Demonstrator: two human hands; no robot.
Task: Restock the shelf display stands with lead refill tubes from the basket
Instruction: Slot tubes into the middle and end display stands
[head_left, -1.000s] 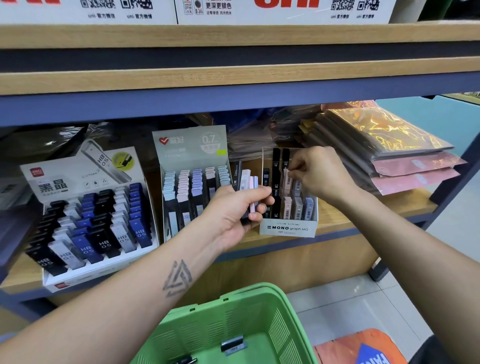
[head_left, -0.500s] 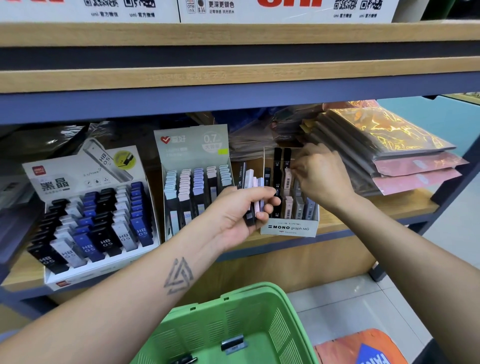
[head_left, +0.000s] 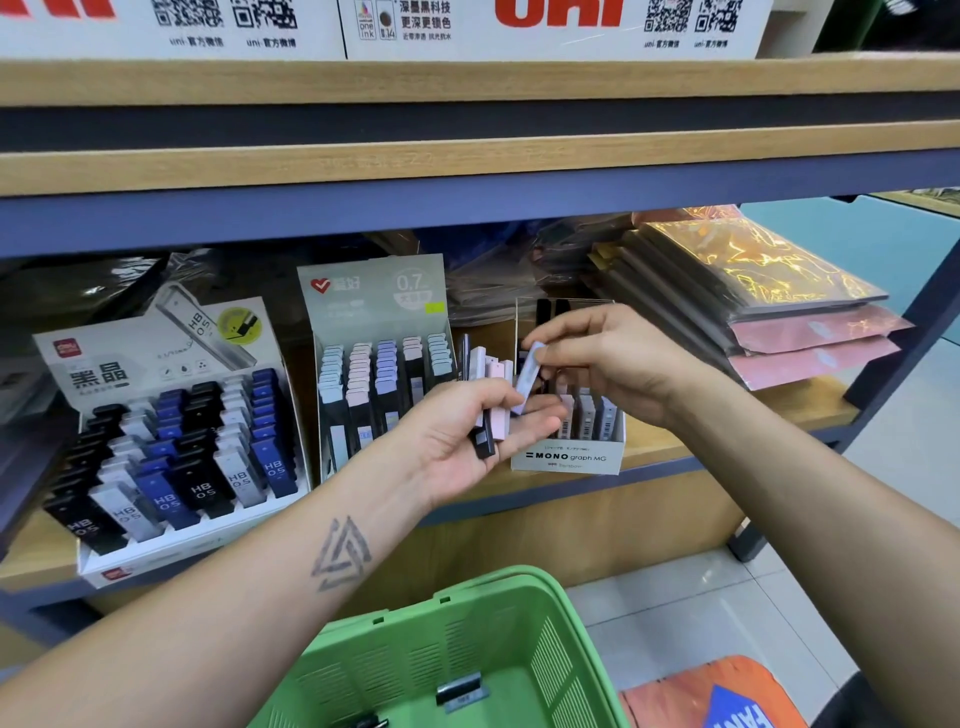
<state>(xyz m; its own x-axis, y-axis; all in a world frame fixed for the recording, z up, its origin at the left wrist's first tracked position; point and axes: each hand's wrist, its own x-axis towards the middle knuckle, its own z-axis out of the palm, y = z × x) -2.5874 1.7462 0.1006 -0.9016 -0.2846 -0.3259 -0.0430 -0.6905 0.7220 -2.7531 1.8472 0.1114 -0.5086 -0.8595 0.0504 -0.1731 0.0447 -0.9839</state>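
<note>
My left hand (head_left: 462, 436) holds a fan of lead refill tubes (head_left: 491, 379), pink, white and black, in front of the shelf. My right hand (head_left: 608, 358) pinches one lavender tube (head_left: 525, 376) by its top, its lower end still at my left fingers. Behind both hands stands the white MONO graph MG stand (head_left: 566, 457) with several tubes in it. The grey 0.7 stand (head_left: 374, 332) sits to its left and the white HB 0.5 stand (head_left: 171, 431) at the far left. The green basket (head_left: 467, 639) is below my arms.
Stacked plastic-wrapped packs (head_left: 753, 306), gold and pink, lie on the shelf's right end. White uni boxes (head_left: 550, 26) stand on the upper shelf. A dark clip (head_left: 460, 691) lies in the basket. Tiled floor and an orange item (head_left: 717, 696) are at lower right.
My right hand has come away from the MONO stand back to my left hand and pinched a lavender tube from the bunch. My left hand has opened out a little.
</note>
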